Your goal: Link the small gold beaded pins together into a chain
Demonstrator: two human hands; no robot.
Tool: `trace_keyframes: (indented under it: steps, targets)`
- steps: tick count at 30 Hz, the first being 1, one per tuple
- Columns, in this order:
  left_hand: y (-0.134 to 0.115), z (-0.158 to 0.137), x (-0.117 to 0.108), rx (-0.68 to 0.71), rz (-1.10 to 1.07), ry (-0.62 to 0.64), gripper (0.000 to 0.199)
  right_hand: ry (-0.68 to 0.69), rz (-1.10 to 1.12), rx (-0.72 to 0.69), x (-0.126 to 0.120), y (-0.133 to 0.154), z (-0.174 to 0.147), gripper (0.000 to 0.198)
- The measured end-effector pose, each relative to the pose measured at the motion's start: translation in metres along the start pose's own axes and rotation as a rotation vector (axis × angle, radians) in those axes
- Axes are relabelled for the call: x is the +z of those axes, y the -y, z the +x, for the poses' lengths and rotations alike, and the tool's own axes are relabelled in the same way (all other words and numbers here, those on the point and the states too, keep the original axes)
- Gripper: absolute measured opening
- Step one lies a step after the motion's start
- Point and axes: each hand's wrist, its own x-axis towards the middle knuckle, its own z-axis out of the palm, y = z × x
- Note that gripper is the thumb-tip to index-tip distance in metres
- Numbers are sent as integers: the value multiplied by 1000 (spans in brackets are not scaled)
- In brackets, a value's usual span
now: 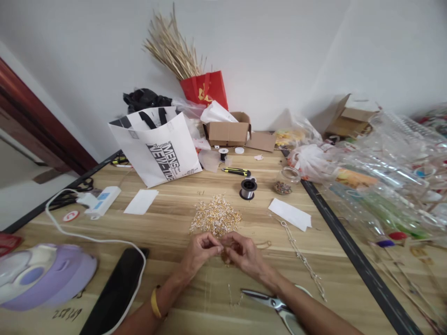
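My left hand (200, 253) and my right hand (244, 253) meet fingertip to fingertip just in front of a pile of gold and clear beads (218, 214). Both are closed in a pinch. A bit of a thin gold-coloured strand (226, 263) shows under my right fingers; what the left fingertips grip is too small to make out. Beyond my right hand lies a looped gold strand end (266, 244). Scissors (275, 302) lie open beneath my right forearm, beside a short beaded strand (234, 298). Farther right stretches a longer beaded strand (301, 256).
Behind the beads stand a wire spool (247, 189), a yellow-black box cutter (236, 171) and a glass jar (287, 180). A white bag (157, 149) and cardboard box (227, 132) stand farther back. At left are a power strip (104, 202), black phone-like slab (115, 291) and purple device (52, 277).
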Motion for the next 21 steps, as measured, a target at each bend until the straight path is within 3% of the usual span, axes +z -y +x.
trace_keyframes:
  steps: [5,21]
  targets:
    - [3,-2,4,115,84,-24,13,66,333,166,1,-2,5,38]
    - [2,-8,10,404,353,-105,8,64,468,328,-3,-3,8,41]
